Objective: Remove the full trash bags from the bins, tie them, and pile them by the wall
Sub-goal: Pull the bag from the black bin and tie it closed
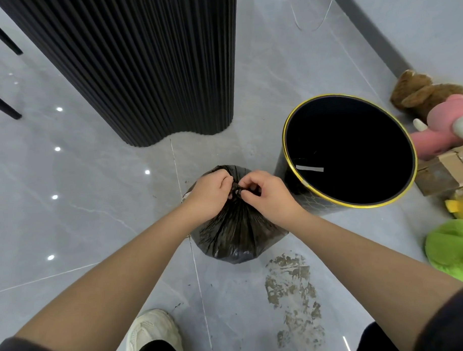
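A full black trash bag (236,235) sits on the grey tiled floor in front of me, its top gathered into a twisted neck. My left hand (208,195) grips the left side of the neck, and my right hand (266,192) pinches the bunched plastic on the right. Both hands meet at the knot, which their fingers partly hide. Just right of the bag stands a round black bin (350,150) with a gold rim, its inside dark with no bag in it.
A ribbed black column (142,65) rises behind the bag. Plush toys (438,110) and a cardboard box (445,170) lie by the wall at right, a green plush (453,246) nearer. My white shoe (152,333) is below; a dirty patch (292,286) marks the floor.
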`<control>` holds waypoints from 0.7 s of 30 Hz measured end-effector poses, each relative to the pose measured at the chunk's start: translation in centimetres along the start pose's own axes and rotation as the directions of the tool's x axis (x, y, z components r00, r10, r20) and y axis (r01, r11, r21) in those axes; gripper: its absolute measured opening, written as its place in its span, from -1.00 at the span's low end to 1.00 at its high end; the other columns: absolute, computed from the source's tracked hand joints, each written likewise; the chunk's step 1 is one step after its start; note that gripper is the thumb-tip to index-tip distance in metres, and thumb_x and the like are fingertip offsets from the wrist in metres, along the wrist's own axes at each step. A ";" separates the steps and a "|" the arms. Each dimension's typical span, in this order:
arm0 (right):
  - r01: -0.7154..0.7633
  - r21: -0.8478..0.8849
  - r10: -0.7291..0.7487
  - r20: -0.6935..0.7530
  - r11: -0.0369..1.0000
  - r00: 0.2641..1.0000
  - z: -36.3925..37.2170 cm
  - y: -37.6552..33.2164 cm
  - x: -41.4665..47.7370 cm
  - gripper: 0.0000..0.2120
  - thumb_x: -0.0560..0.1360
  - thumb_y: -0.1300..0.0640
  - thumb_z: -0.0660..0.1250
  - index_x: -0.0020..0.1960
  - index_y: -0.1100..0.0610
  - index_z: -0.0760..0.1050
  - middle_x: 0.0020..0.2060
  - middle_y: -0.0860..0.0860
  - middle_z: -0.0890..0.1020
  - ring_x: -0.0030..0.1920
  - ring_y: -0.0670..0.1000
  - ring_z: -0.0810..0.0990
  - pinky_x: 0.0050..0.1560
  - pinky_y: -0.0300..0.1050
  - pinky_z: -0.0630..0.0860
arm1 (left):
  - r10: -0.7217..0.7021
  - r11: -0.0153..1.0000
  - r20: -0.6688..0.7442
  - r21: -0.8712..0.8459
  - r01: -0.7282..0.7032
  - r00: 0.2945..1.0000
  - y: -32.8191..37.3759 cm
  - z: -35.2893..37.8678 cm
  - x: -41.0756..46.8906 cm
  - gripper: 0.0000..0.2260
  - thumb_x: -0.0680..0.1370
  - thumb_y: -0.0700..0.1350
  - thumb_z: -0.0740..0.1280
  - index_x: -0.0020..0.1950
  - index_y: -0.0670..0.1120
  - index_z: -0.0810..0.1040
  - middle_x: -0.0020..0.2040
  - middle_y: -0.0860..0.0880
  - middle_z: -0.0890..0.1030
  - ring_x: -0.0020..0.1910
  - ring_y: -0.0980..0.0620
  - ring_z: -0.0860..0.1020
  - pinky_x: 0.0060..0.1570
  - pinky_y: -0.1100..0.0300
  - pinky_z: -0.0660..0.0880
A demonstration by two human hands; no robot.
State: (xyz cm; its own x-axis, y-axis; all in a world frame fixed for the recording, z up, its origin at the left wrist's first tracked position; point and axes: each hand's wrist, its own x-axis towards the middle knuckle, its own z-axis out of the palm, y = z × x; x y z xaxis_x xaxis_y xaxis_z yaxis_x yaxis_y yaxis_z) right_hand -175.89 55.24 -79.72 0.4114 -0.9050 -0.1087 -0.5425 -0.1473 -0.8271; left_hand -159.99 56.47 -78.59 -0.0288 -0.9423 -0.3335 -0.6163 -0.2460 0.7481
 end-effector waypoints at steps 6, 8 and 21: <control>0.017 0.034 -0.015 -0.061 0.999 0.998 0.8 0.1 0.1 -0.83 0.44 0.28 0.38 0.00 0.10 0.59 -0.20 -0.12 0.59 -0.16 -0.13 0.53 -0.06 -0.30 0.45 | -0.394 0.560 0.301 -0.671 0.486 0.868 1.0 -0.9 0.7 -0.87 0.61 -0.23 0.19 -0.13 -0.15 0.43 -0.36 -0.05 0.39 -0.66 0.18 0.27 -0.67 0.37 0.23; 0.010 0.085 -0.001 -0.108 0.996 0.994 1.0 -0.2 0.5 -0.84 0.44 0.29 0.38 -0.02 0.10 0.61 -0.28 -0.22 0.56 -0.28 -0.21 0.49 -0.15 -0.40 0.40 | -0.401 0.404 0.348 -0.762 0.505 0.847 0.8 -1.2 0.9 -0.88 0.62 -0.23 0.16 -0.10 -0.16 0.42 -0.35 -0.05 0.38 -0.67 0.19 0.28 -0.69 0.39 0.23; -0.189 0.283 0.154 0.143 0.940 0.978 1.0 1.3 3.2 -0.85 0.50 0.30 0.30 -0.06 0.21 0.65 -0.19 0.03 0.66 -0.23 -0.22 0.54 -0.14 -0.42 0.44 | 0.606 0.620 0.007 0.622 -0.478 0.795 -3.5 -0.7 1.1 -0.70 0.54 -0.14 0.21 0.24 -0.13 0.52 0.07 -0.10 0.56 0.00 -0.11 0.52 -0.07 0.05 0.52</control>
State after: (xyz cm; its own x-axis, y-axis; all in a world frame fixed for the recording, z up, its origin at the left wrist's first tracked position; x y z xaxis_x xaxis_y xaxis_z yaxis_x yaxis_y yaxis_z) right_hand -174.53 52.52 -81.69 0.4233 -0.8505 -0.3123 -0.3803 0.1461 -0.9133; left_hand -157.35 56.10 -81.20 -0.4023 -0.8968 0.1839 -0.8578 0.4394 0.2665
